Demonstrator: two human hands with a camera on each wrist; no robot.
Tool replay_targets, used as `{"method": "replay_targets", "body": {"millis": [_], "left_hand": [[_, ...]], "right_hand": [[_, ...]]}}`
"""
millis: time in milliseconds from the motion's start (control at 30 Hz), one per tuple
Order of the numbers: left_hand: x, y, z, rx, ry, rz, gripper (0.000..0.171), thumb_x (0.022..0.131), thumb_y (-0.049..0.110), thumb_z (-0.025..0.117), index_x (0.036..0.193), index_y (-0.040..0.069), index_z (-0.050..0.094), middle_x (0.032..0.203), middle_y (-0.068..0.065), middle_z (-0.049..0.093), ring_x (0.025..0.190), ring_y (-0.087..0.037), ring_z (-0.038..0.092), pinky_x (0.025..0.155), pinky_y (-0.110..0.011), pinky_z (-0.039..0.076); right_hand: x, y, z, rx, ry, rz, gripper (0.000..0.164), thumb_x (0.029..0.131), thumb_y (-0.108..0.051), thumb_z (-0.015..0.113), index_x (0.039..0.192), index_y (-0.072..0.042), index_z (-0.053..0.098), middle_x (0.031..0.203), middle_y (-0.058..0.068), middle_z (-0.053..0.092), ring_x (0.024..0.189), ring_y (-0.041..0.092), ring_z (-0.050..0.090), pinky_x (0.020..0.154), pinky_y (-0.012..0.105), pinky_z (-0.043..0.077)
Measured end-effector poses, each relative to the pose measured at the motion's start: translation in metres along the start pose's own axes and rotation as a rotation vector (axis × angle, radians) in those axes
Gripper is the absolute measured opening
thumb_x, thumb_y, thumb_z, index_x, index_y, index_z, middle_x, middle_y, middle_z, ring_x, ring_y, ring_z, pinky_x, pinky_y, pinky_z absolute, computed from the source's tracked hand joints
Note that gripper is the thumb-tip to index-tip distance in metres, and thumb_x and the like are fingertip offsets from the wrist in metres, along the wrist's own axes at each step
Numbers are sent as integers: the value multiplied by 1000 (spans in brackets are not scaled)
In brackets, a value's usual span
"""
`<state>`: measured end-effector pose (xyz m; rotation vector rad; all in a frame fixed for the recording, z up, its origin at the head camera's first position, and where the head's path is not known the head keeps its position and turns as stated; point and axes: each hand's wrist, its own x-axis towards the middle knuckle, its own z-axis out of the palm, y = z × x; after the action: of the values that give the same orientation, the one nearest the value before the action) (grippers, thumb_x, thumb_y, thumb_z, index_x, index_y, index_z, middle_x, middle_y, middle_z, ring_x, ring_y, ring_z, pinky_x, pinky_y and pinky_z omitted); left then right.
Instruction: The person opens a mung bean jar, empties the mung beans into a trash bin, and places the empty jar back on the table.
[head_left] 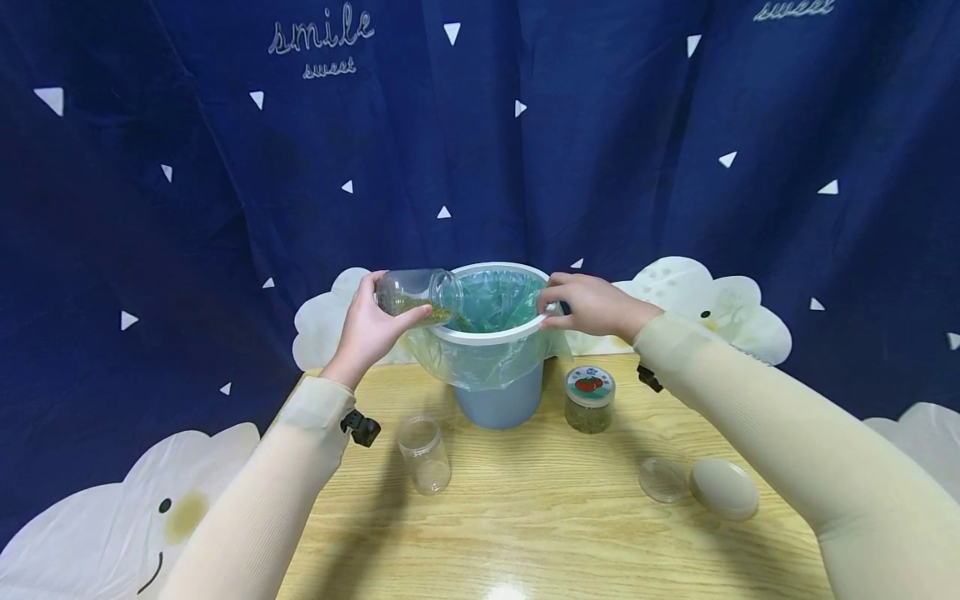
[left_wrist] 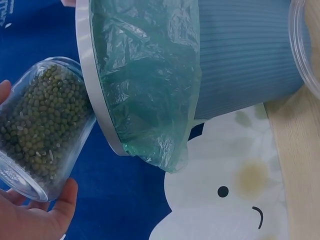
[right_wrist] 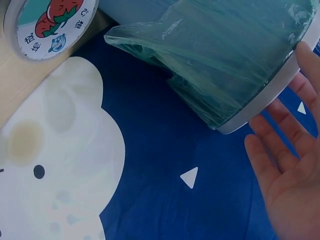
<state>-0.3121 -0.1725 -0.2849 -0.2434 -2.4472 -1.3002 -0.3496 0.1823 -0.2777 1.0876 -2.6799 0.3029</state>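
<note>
My left hand [head_left: 372, 329] grips a clear jar [head_left: 402, 286] lying tipped on its side, its mouth at the left rim of a blue trash can [head_left: 498, 408]. Green mung beans [left_wrist: 44, 112] lie along the jar's lower side, and some show near its mouth. A green plastic liner [head_left: 495, 367] is folded over the can's white rim. On the can's right side, my right hand [head_left: 596, 302] holds the rim, the thumb on the near side and fingers beyond it in the right wrist view.
An uncapped clear jar [head_left: 425, 458] stands on the wooden table [head_left: 525, 525] left of the can. Right of it stands a jar with a tomato-printed lid [head_left: 589, 386]. Two loose lids, one clear [head_left: 662, 480] and one pale [head_left: 724, 489], lie farther right. A blue curtain [head_left: 480, 125] hangs behind.
</note>
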Motion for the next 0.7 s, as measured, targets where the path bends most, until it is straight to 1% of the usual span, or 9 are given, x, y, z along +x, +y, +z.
{"method": "replay_targets", "body": {"millis": [367,700], "left_hand": [[0,3,0,-4,-5,-12,93,83,41,85,154,10,34,151,-16,45,134,-35,49,111,-53,45],[3,5,0,33,-1,2,97,82,43,85,157,12,33,155,-16,43,139,-35,47,113,-53,43]], "right_hand": [[0,1,1,-1,3,0,19,92,-34,78,102,-19,73,110,6,64,100,30,63,91,44,52],[0,1,0,3,0,1,19,92,-34,79,102,-19,73,110,6,64,101,30,63,91,45,52]]}}
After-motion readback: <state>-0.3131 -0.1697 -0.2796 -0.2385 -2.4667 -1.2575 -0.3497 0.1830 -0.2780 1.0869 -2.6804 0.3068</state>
